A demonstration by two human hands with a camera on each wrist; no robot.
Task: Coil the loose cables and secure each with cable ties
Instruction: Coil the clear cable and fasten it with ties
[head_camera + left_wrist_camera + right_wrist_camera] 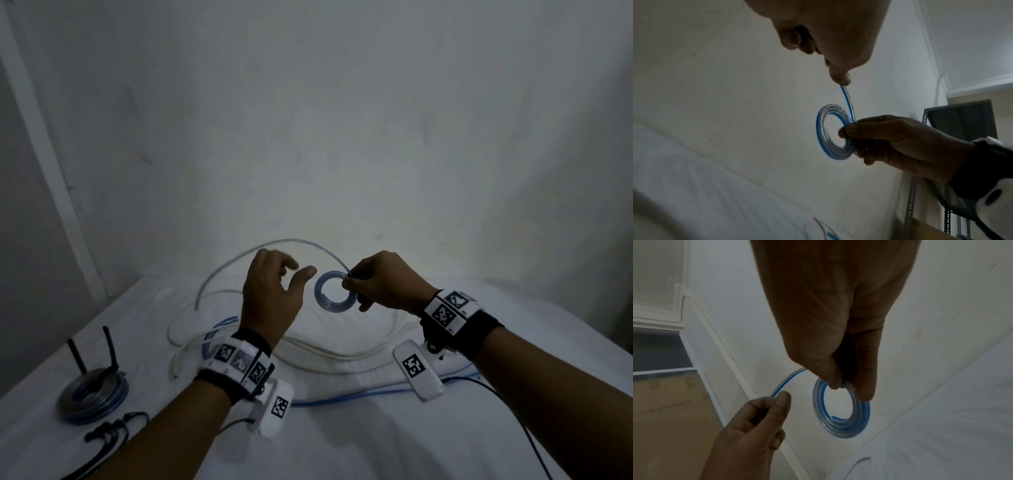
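A clear cable with a blue stripe is partly wound into a small flat coil (320, 298), held up above the table. My right hand (349, 279) pinches the coil's right side between thumb and fingers; the coil (849, 431) hangs below those fingers, its inner end showing. The loose tail (239, 253) arcs up and left from the coil, then drops toward the table. My left hand (300, 268) is just left of the coil. In the left wrist view its fingertips (840, 79) pinch the tail (847, 100) a short way above the coil (821, 129).
A finished coil (92, 394) bound with black ties sits at the table's left. Loose black ties (113, 428) lie in front of it. A white cable (342, 356) and a blue cable (342, 397) sprawl on the white cloth under my hands. A wall stands close behind.
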